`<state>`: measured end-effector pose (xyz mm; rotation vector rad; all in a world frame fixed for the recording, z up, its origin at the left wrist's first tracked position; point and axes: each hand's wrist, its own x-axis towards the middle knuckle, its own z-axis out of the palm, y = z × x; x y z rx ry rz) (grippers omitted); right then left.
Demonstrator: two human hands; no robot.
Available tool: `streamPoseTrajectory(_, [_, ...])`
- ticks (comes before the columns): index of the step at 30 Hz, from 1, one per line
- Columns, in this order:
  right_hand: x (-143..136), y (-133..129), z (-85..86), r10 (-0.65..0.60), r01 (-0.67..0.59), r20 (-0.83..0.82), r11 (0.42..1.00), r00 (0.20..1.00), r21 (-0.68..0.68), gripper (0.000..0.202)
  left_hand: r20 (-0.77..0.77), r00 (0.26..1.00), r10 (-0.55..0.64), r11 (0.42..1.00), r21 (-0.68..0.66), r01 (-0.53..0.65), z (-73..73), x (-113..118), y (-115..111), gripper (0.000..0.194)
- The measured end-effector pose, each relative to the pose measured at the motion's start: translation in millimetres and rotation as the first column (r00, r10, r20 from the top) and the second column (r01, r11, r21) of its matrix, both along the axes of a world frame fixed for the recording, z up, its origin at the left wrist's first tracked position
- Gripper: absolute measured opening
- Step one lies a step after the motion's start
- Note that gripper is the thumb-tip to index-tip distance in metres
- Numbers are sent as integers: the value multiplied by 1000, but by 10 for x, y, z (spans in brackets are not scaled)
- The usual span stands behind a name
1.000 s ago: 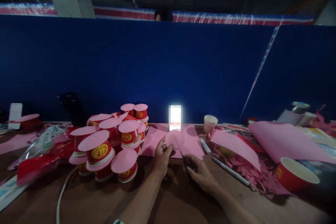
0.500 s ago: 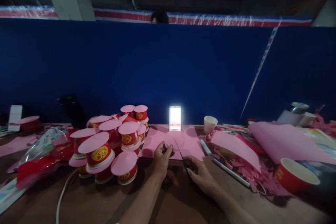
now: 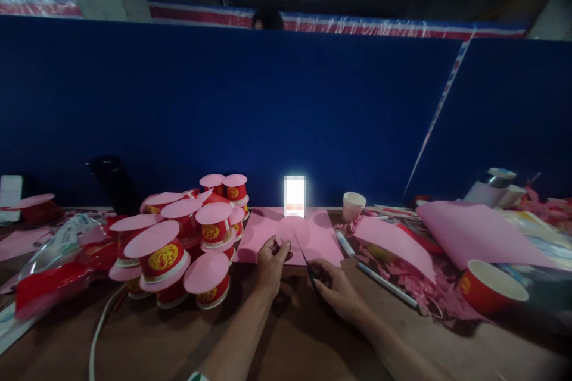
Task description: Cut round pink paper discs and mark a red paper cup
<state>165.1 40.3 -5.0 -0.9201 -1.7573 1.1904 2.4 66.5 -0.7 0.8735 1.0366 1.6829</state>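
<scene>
Between thumb and fingers, my left hand [image 3: 272,259] pinches the lower left edge of a pink paper circle [image 3: 294,232]. My right hand [image 3: 333,286] grips the dark handles of a pair of scissors [image 3: 307,261]. The blades slant up and left, over or against the right part of the circle; whether they are cutting I cannot tell. Under the circle a pink paper sheet [image 3: 259,232] lies on the table. A bright phone screen [image 3: 295,197] stands upright behind it.
At left, red paper cups topped with pink discs [image 3: 163,256] stand stacked. Right are a marker [image 3: 345,244], a pen [image 3: 388,286], a white cup [image 3: 354,206], pink scraps [image 3: 422,286], curved pink sheets [image 3: 469,232] and a red cup [image 3: 491,289]. A blue partition [image 3: 286,101] rises behind.
The whole view has shifted slightly, moving things up and left. Both hands keep their holds, and the pink circle now shows more fully as a round shape.
</scene>
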Motion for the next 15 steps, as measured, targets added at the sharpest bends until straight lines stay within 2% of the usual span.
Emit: streamPoseTrajectory(15, [-2,0,9,-9,8,11,1000,1000,11,31,10,1000,11,1000,-9,-11,13,0,5,29])
